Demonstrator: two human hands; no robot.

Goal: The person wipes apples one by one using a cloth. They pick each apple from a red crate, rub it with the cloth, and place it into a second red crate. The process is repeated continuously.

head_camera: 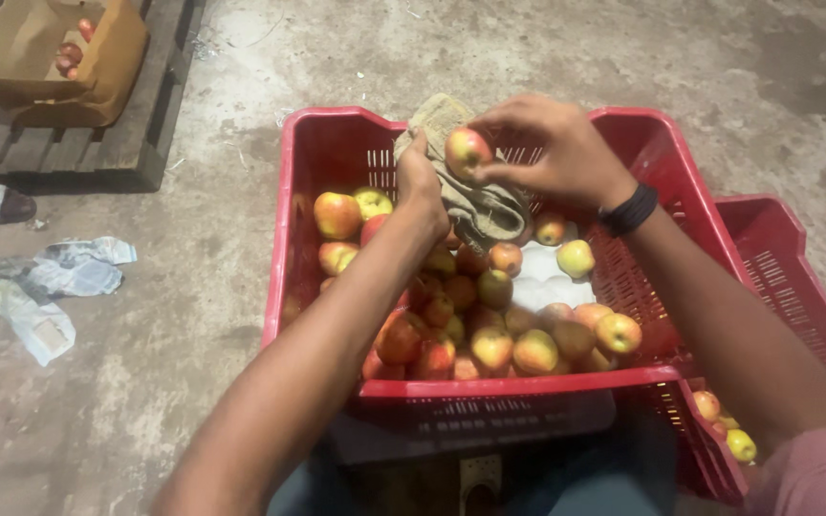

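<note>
The apple (pixel 467 150) sat pinched in the fingertips of the right hand (pixel 556 153), raised above the far edge of the red crate (pixel 317 153) so that its skin faced the cloth (pixel 470 196). The left hand (pixel 420 182) was closed in a grip on that cloth, bunching it up just beside the fruit, seemingly so the fabric could reach the apple; whether cloth and apple touched could not be told. A dark band (pixel 629 210) circled the right wrist.

Below the hands, many more apples (pixel 489 325) lay heaped in the crate, thickest toward its near edge, with a white liner (pixel 547 277) showing through near the middle. A second red crate (pixel 786 277) stood touching the first on the right, a few apples low in its near corner. On the concrete floor (pixel 193 315), crumpled paper (pixel 59 282) lay well apart to the left. A cardboard box (pixel 59 57) with some fruit rested on a wooden pallet (pixel 78 143) at the far left.
</note>
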